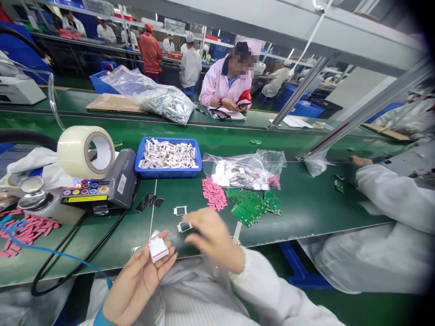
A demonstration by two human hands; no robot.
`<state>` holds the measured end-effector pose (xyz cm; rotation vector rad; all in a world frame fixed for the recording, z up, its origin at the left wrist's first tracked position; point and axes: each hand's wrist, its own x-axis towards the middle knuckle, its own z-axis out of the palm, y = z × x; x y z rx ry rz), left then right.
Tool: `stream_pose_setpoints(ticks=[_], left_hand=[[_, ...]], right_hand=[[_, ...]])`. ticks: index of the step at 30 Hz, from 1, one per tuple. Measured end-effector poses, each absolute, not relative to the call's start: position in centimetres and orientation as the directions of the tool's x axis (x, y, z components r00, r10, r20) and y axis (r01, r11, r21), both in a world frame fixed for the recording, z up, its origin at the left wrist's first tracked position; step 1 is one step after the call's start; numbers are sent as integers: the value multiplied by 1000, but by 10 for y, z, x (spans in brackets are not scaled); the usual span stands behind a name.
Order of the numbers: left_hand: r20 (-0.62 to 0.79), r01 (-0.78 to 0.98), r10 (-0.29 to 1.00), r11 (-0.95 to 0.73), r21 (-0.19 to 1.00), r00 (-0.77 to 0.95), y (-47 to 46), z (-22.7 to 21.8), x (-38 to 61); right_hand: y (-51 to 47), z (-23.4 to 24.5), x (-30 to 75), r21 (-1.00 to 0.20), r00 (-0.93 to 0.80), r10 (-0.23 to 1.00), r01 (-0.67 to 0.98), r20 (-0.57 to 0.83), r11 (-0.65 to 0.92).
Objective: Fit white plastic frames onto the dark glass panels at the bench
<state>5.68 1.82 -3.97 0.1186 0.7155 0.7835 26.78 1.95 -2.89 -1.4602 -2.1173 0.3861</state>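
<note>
My left hand (141,274), palm up, holds a small stack of white square pieces (158,249) with a thin red line along the near edge; the thumb rests at its side. My right hand (214,237) is blurred over the table's front edge, thumb and fingers apart, with nothing visible between them. Just beyond its fingertips lie two small white frames, a nearer one (184,226) and a farther one (180,210). Farther off are a pile of pink strips (214,194) and a fanned pile of green circuit boards (246,206).
A blue tray (166,173) holds many white parts. Beside it lies a clear bag (272,158) of white pieces. At left stand a tape dispenser (117,181) with a tape roll (73,151) and a metal-lidded bottle (36,197). A co-worker's sleeve (384,185) is at right.
</note>
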Motion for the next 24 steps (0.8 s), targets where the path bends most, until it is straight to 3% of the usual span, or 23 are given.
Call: stream_pose_setpoints(ticks=[1,4,7,10,16,17,19,21,24], left_hand=[[-538,-601,676,722,343,503,19,-41,56],[-501,-580,662,743,335,558,18,-44,55],[-477,-569,655,752,334,586,16,-48,55],[-447,-595,681,729,338,580,15,-48,56],[-385,-646,748,663,379,542,18,-42,54],[-373,-652,763,646,398,528,19,-41,54],[-356,-659,793,609,441,495,21,-39,55],[-336,-667,818,575,474,466,23,-36,56],[-300,-697,857,514,499,418,23,-32,54]], right_hand=[[23,-31,292,-420,-147,979,886,143,194],[34,-43,359,-303,52,997,952,55,-33],[39,-59,398,-245,138,990,961,26,-127],[43,-65,410,-250,133,991,961,26,-122],[47,-24,382,-428,58,996,904,71,-22],[45,-14,367,-481,54,990,876,127,14],[38,5,328,-626,45,930,751,365,209],[31,15,283,-581,-53,811,670,583,462],[24,12,224,-419,-288,653,574,701,703]])
